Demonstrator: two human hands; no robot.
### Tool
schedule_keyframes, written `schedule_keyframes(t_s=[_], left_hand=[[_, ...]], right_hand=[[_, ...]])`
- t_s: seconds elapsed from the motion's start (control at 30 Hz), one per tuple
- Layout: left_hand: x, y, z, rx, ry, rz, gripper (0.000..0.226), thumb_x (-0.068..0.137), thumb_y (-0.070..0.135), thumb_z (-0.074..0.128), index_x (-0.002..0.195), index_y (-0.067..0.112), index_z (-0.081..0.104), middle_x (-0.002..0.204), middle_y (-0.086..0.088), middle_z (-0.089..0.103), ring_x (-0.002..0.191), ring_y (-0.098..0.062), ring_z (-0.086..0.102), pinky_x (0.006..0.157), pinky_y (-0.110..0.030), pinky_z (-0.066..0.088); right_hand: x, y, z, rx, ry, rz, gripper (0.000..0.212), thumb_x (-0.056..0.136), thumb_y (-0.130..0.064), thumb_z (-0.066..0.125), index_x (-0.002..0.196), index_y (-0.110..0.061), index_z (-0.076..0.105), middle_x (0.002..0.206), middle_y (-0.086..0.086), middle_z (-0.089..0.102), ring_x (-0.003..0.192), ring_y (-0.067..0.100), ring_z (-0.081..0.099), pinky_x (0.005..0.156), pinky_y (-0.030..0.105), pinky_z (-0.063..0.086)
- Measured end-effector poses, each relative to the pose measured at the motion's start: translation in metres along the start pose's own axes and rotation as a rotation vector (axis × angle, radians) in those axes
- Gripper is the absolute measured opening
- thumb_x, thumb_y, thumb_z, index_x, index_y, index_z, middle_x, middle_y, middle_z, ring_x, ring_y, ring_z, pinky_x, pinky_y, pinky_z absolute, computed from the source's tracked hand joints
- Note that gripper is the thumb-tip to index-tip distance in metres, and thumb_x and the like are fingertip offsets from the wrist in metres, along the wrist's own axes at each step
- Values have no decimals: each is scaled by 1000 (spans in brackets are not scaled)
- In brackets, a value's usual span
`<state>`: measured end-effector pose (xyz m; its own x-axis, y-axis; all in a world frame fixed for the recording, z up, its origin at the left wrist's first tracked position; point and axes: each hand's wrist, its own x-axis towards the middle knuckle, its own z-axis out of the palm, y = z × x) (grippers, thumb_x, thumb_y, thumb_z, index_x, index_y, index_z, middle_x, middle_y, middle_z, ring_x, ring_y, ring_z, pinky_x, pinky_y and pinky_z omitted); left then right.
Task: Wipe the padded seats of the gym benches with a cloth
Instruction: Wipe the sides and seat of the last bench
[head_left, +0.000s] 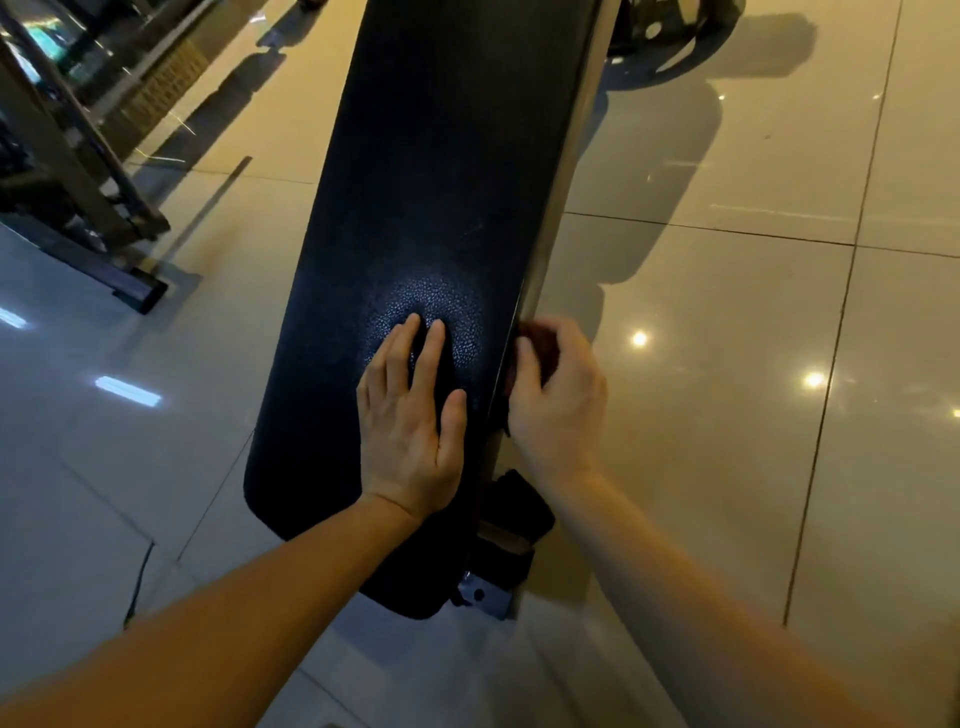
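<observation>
The long black seat pad (441, 182) runs up the middle of the view, from near the person to the top edge; its pebbled grain shows in a patch of light just past the left fingertips. The cloth (540, 345), dark and reddish, sits at the pad's right edge, and only a small bunch of it shows. The right hand (558, 400) holds it there, its fingers curled over the cloth and its thumb toward the pad's side; whether the cloth touches the top of the pad or only its edge cannot be told. The left hand (410, 421) lies palm down on the pad, just beside the right hand; its fingers are straight and a little spread, and it holds nothing. Both bare forearms reach in from the bottom corners.

Below the left wrist a second, shorter black pad (410, 582) begins; a metal bracket (488, 597) shows beside it, under the right side of the bench. The floor (727, 364) is glossy pale tile with dark grout lines and bright reflections of lamps. A dark metal frame (78, 171) stands at the upper left, well apart from the bench; a round weight plate (670, 31) lies near the top right, partly cut off.
</observation>
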<state>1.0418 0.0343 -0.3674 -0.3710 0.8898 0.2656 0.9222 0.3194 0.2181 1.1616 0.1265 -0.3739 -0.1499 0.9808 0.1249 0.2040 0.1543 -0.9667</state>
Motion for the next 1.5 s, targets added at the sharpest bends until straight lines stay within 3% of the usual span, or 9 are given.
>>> schedule_keyframes(t_s=[0.1, 0.33, 0.47, 0.6, 0.8, 0.97, 1.1, 1.27, 1.5], left_hand=[[2, -1, 2, 9, -3, 0, 63, 100, 42, 34, 159, 19, 30, 166, -7, 24, 152, -26, 23, 119, -53, 25], [1, -1, 1, 22, -18, -12, 63, 101, 42, 34, 160, 20, 27, 166, -7, 23, 153, -25, 22, 119, -54, 24], [0, 0, 1, 23, -10, -7, 64, 100, 41, 35, 160, 20, 27, 166, -7, 23, 152, -26, 22, 118, -55, 25], [3, 0, 1, 12, -12, -12, 64, 99, 42, 36, 160, 20, 27, 165, -7, 23, 152, -26, 23, 119, -55, 25], [0, 0, 0, 19, -22, -17, 62, 101, 43, 34, 160, 22, 26, 165, -7, 23, 152, -26, 23, 118, -56, 26], [1, -1, 1, 17, -16, -8, 64, 100, 43, 34, 160, 20, 28, 166, -7, 23, 152, -27, 23, 118, -57, 26], [3, 0, 0, 14, -15, -6, 64, 100, 42, 35, 159, 20, 29, 165, -7, 24, 151, -27, 24, 118, -56, 26], [1, 2, -3, 13, -22, -18, 64, 100, 42, 35, 160, 20, 29, 165, -7, 23, 151, -26, 23, 118, -54, 25], [2, 2, -1, 14, -9, -14, 65, 99, 41, 36, 159, 19, 29, 165, -7, 24, 151, -27, 23, 118, -55, 26]], right_hand=[[-43, 4, -6, 28, -80, 28, 10, 99, -17, 61, 108, -18, 63, 94, -6, 65, 86, 9, 62, 78, 26, 54], [67, -5, 2, 24, 75, 144, 6, 98, -20, 60, 103, -18, 63, 86, -13, 59, 82, 8, 57, 75, 20, 44], [-7, 2, 5, 66, 6, 194, 7, 100, -16, 59, 103, -23, 60, 85, -19, 57, 75, -10, 55, 69, 3, 38], [-27, -1, 1, 133, -14, 362, 4, 100, -14, 61, 103, -15, 64, 78, -19, 56, 71, -21, 54, 62, 1, 38], [45, -8, 8, 117, 91, 249, 7, 100, -21, 60, 106, -17, 63, 82, -19, 56, 80, 3, 57, 75, 14, 43], [-40, 6, 8, 113, 1, 194, 12, 101, -17, 57, 106, -26, 51, 92, -12, 60, 83, 1, 59, 72, 12, 47], [-6, -2, 8, 120, 51, 174, 11, 99, -14, 59, 102, -22, 53, 88, -12, 57, 77, 6, 55, 70, 7, 40], [65, -13, 11, 139, 106, 281, 4, 103, -21, 54, 104, -19, 50, 86, -12, 55, 79, 8, 55, 72, 22, 40], [-39, 10, 13, 179, -13, 484, 2, 104, -18, 53, 104, -17, 52, 86, -12, 56, 76, 1, 55, 61, 5, 39]])
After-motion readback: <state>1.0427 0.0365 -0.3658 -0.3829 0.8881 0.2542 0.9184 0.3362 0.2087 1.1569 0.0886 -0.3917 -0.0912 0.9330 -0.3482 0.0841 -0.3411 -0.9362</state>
